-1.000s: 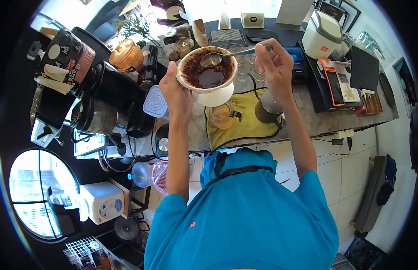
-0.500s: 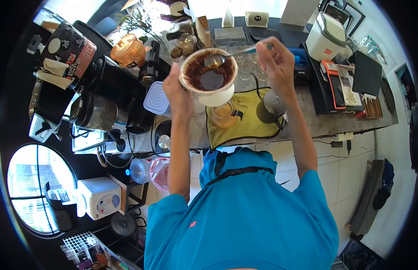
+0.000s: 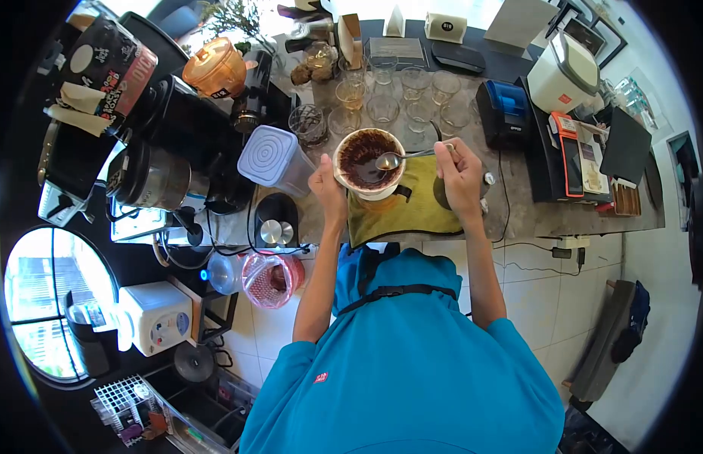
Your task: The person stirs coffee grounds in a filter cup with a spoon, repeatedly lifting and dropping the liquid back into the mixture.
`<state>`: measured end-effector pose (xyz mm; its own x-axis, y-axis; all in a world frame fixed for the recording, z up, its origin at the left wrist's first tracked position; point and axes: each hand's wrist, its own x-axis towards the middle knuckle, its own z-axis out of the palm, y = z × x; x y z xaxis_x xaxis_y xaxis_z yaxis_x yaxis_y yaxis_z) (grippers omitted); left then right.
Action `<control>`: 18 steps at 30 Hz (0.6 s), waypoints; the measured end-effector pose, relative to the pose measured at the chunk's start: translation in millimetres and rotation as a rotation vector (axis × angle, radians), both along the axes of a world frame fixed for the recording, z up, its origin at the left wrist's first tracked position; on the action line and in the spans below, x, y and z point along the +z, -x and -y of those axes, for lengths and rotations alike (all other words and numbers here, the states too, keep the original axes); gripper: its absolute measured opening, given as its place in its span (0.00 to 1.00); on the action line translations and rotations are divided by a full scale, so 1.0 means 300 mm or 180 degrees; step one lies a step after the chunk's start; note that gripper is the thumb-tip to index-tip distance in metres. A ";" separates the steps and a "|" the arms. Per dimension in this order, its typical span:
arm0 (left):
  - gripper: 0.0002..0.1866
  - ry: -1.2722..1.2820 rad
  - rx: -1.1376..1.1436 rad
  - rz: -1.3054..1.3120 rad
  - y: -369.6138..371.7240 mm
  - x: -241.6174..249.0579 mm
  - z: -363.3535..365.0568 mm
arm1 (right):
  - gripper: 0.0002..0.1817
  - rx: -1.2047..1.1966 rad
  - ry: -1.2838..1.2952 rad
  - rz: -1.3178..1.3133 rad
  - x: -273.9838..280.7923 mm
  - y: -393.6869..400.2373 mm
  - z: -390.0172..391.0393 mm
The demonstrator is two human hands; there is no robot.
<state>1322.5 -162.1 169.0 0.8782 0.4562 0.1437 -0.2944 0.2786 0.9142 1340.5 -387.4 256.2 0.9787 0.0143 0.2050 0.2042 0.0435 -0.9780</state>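
My left hand (image 3: 328, 185) grips the side of a white coffee dripper (image 3: 378, 194). Dark wet coffee grounds (image 3: 360, 155) coat its inner wall and bottom. Pinched in my right hand (image 3: 459, 170) is a metal spoon (image 3: 389, 161), its bowl inside the dripper over the grounds. Beneath lies a yellow-green cloth (image 3: 400, 223). A small glass server sits under the dripper, nearly all hidden; its dark handle (image 3: 403, 194) shows. Behind my right hand a grey gooseneck kettle (image 3: 440, 193) is mostly covered.
Several clear glasses (image 3: 382, 109) stand beyond the dripper. To the left are a lidded plastic container (image 3: 268, 157) and a black scale (image 3: 277, 213). A blue-black printer (image 3: 502, 113) stands at the right. The counter's front edge (image 3: 525, 236) runs near my waist.
The dripper has come down and slightly right, over the cloth and the glass server. My right hand has lowered with the spoon. More of the glasses behind now shows.
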 end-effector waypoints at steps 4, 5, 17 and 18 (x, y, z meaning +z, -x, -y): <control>0.25 -0.0177 0.0058 -0.0121 0.011 0.016 -0.003 | 0.11 -0.0096 0.0260 -0.0080 -0.020 0.005 -0.024; 0.25 -0.0161 0.0064 -0.0143 0.014 0.025 0.002 | 0.11 -0.0088 0.0276 -0.0102 -0.016 0.009 -0.032; 0.28 -0.0519 -0.0140 -0.0330 0.000 0.054 0.003 | 0.11 -0.0507 0.0292 -0.0258 -0.007 0.040 -0.089; 0.28 -0.0526 -0.0209 -0.0322 -0.010 0.047 -0.006 | 0.11 -0.0543 0.0278 -0.0279 -0.012 0.040 -0.095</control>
<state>1325.4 -160.3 183.0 0.9190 0.3751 0.1215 -0.1850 0.1380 0.9730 1328.5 -358.8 252.6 0.9825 -0.1391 0.1241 0.1152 -0.0702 -0.9909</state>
